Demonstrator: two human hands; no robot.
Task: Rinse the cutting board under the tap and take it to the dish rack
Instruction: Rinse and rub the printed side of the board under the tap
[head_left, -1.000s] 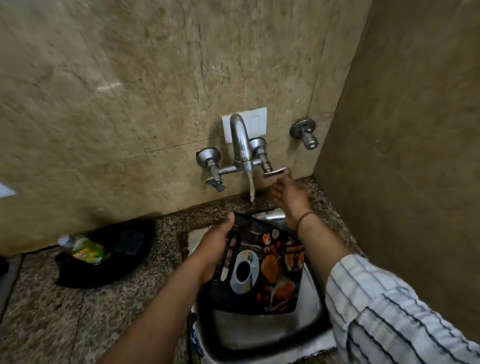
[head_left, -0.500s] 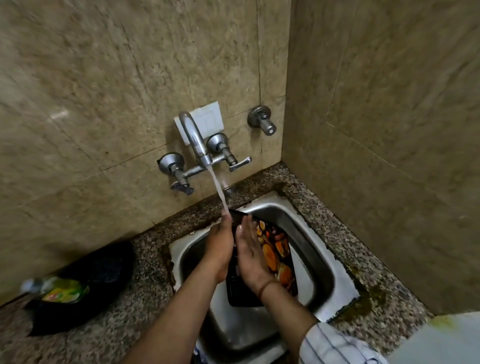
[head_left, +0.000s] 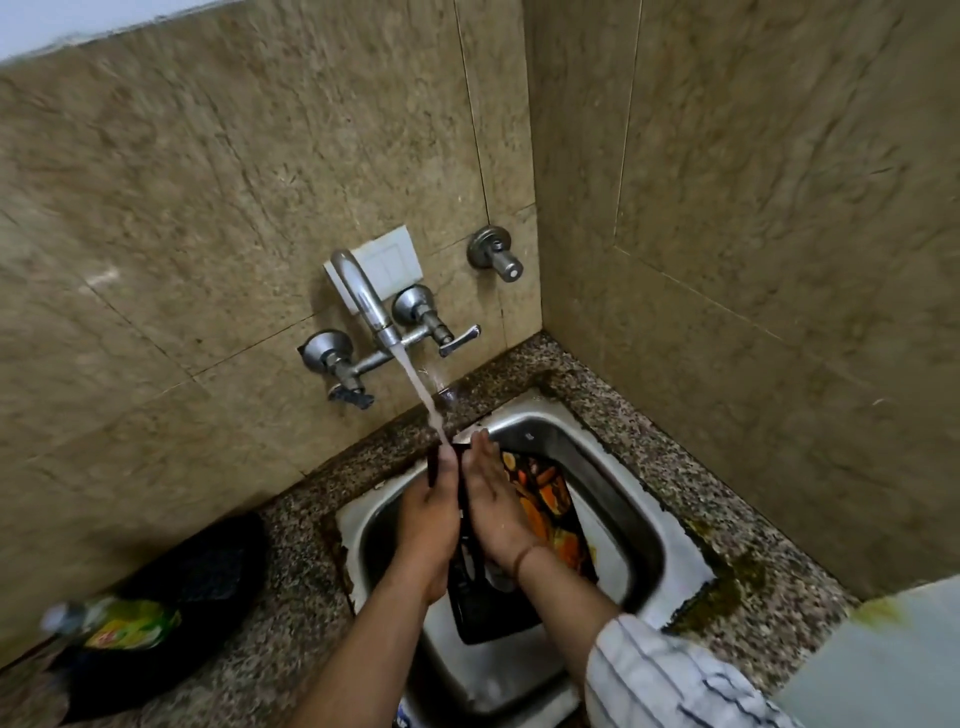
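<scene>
In the sink (head_left: 644, 530), standing on edge and tilted, is the cutting board (head_left: 545, 499), dark with an orange food print on the face turned right; its top far corner sits right under the water stream (head_left: 423, 397) from the tap (head_left: 363, 299). Left hand (head_left: 431, 512) is wrapped around the board's left edge, fingers curled shut on it. Right hand (head_left: 491, 501) lies flat and open against the printed face, palm on it, not gripping, looks like rubbing. Step in hand: rinsing, dish rack leg not yet begun; no rack in view. To do it well, I'd judge: keep the left grip firm since a wet board will likely be slippery, sweep the flat palm down the whole face, shift the board so water reaches the lower near part that looks out of the stream, then flip for the back. Keep it low in the basin to cut splash onto the granite desk (head_left: 291, 545). Lever handle (head_left: 460, 338) right of the spout needs closing after. Blurred green bottle (head_left: 124, 626) near left on a dark tray, well apart.
</scene>
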